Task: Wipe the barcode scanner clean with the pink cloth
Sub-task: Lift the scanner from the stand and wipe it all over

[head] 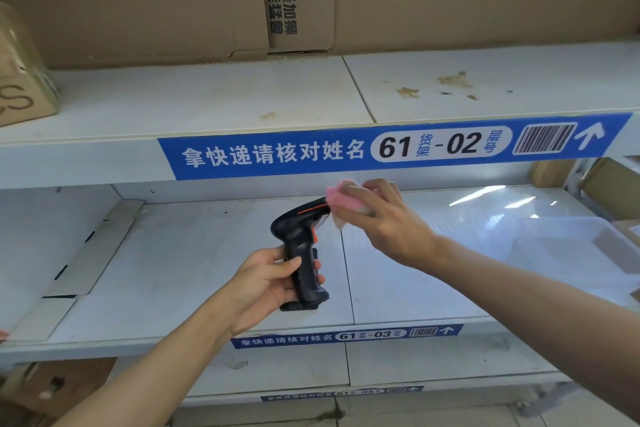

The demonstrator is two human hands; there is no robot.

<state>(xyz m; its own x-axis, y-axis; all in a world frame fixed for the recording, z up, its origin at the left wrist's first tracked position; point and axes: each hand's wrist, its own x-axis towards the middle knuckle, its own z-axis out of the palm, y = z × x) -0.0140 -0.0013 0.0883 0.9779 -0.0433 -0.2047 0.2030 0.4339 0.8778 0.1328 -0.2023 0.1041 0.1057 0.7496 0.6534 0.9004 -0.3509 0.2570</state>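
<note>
A black barcode scanner [302,246] with orange trim stands upright over the middle shelf, head pointing right. My left hand [266,284] grips its handle from the left. My right hand [384,218] holds a bunched pink cloth [337,199] pressed against the front of the scanner's head, which the cloth partly hides.
White metal shelves [207,107] carry blue labels 61-02 [398,146] and 61-03. Large cardboard boxes [138,0] fill the top shelf's back, a small box sits at far left. A flattened cardboard piece [93,250] lies left on the middle shelf; clear plastic bags [571,243] lie right.
</note>
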